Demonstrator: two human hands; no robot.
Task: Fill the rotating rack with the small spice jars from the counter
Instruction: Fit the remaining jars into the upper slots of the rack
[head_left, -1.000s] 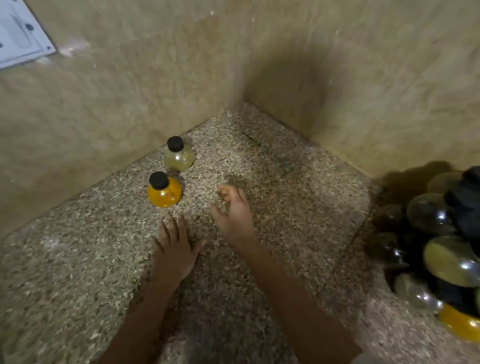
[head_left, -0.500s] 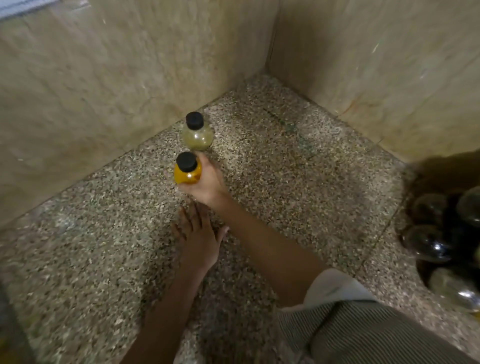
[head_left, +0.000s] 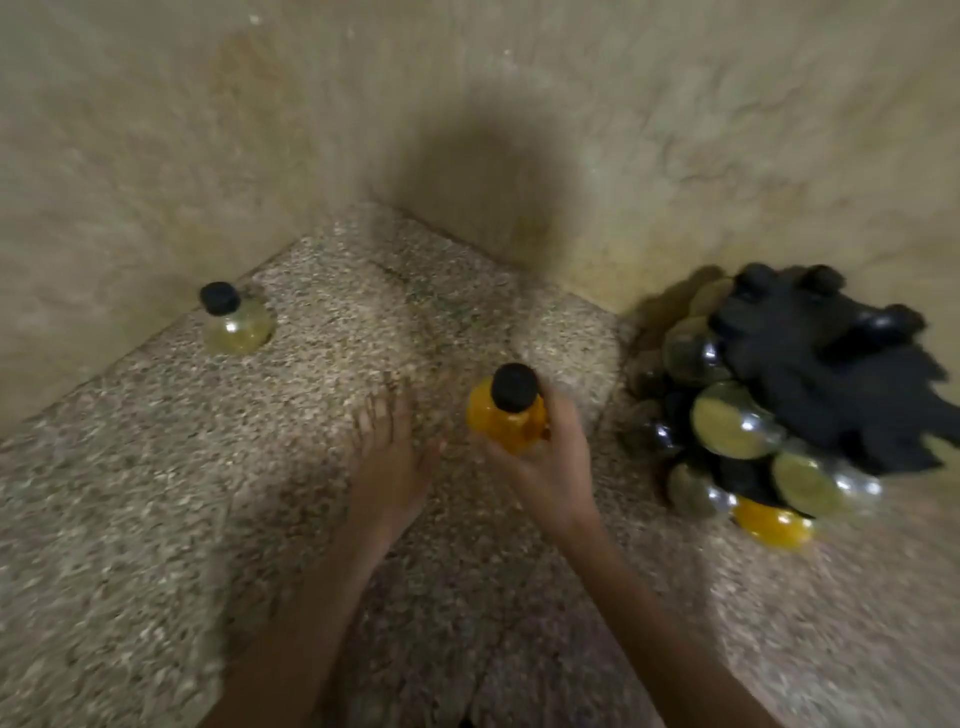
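My right hand (head_left: 545, 467) grips an orange spice jar (head_left: 501, 423) with a black cap, held above the speckled counter (head_left: 156, 493) near its middle. My left hand (head_left: 387, 457) rests flat on the counter, fingers spread, just left of the jar. A pale yellow jar (head_left: 236, 325) with a black cap stands upright by the left wall. The black rotating rack (head_left: 810, 374) stands at the right, with several round jars in it lying on their sides, among them a yellow-green one (head_left: 727, 421) and an orange one (head_left: 771, 525).
Beige stone walls (head_left: 675, 130) meet in a corner behind the counter. The rack stands close to the right wall. The view is motion-blurred.
My right hand reached to the orange jar by the left wall, closed on it, and has carried it rightward toward the rack. The left hand stays flat on the counter.
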